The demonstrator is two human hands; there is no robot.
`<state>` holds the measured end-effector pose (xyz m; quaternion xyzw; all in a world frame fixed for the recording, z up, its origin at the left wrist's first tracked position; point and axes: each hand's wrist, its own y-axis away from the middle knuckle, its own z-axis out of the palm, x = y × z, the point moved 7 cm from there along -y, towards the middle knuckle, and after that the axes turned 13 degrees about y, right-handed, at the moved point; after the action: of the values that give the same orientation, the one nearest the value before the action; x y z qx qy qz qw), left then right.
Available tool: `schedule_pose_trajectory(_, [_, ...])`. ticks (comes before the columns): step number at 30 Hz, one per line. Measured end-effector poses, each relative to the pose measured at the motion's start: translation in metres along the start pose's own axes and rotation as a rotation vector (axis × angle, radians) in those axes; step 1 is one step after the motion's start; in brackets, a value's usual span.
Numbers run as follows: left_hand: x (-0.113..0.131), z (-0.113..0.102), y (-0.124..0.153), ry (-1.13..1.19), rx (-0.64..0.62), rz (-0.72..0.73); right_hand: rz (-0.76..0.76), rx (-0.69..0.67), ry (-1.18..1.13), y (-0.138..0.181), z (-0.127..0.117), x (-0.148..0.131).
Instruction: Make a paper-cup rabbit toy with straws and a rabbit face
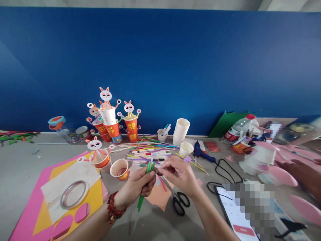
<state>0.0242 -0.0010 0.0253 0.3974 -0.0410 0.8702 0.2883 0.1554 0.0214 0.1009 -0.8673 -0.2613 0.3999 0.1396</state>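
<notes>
My left hand (140, 182) is closed around a small bunch of green pipe cleaners (140, 202), whose ends stick out above and below the fist. Just to its right, my right hand (179, 174) has thumb and fingers drawn together in a pinch; whatever is between the fingertips is too small to make out. Black-handled scissors (178, 204) lie below the right hand, blades pointing up between the hands. Under them is a piece of orange paper (160, 199). A paper cup (119, 169) stands left of my left hand.
Rabbit-faced cups (132, 129) stand at the back left, near a blue partition (160, 73). Pens and coloured stems (150, 152) lie mid-table. A tape roll (73, 194) rests on coloured sheets. To the right are a corded glue gun (203, 153), a phone (232, 207) and another person's hand (298, 175).
</notes>
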Motion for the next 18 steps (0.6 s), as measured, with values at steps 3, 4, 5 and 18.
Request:
schedule_pose_trajectory(3, [-0.002,-0.001,0.0,0.003,0.001,-0.008,0.012,-0.006,0.045,-0.003,-0.003,-0.003])
schedule_pose_trajectory(4, [-0.002,-0.001,-0.001,-0.002,0.005,-0.008,0.014,-0.015,0.058,-0.004,-0.003,-0.004])
schedule_pose_trajectory(5, [-0.002,-0.001,-0.001,-0.01,0.011,-0.01,0.015,-0.025,0.072,-0.005,-0.003,-0.006])
schedule_pose_trajectory(18, [-0.005,-0.003,-0.001,-0.085,0.049,-0.01,0.019,-0.064,0.193,-0.013,0.003,-0.012])
